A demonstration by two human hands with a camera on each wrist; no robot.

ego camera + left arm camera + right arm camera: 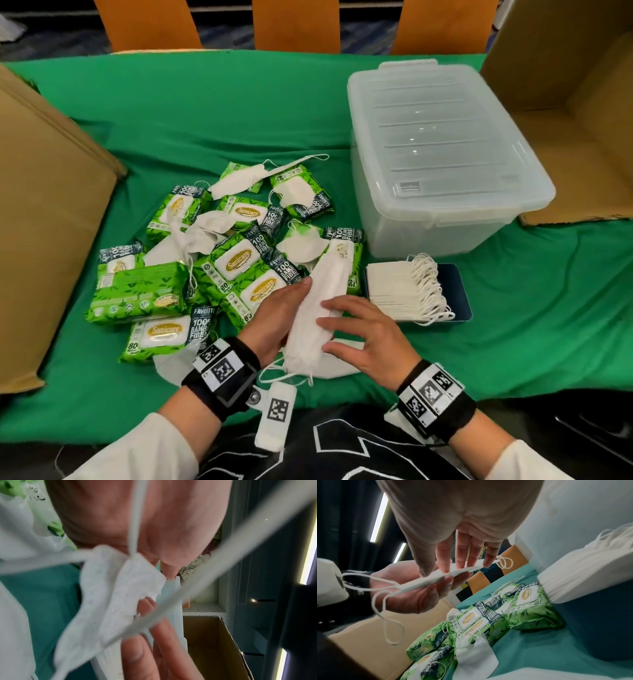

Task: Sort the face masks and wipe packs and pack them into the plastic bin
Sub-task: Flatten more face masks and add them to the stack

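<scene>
While we flatten one folded mask between both hands, the bin is still lidded.

Our left hand (274, 315) cradles the white face mask (317, 315) from below, fingers curled under it, and our right hand (363, 337) presses it from above with straight fingers, just above the green surface (205, 113). We judge the loose ear loops, dangling at the near end, could snag on the heap of wipe packs (239, 263) or on other stray masks, dragging them along. The mask looks thin, soft and creased flat, so it may spring open if our grip eases. A neat stack of masks (397, 291) sits just right of us, beside the closed plastic bin (445, 154), which needs opening first.
</scene>
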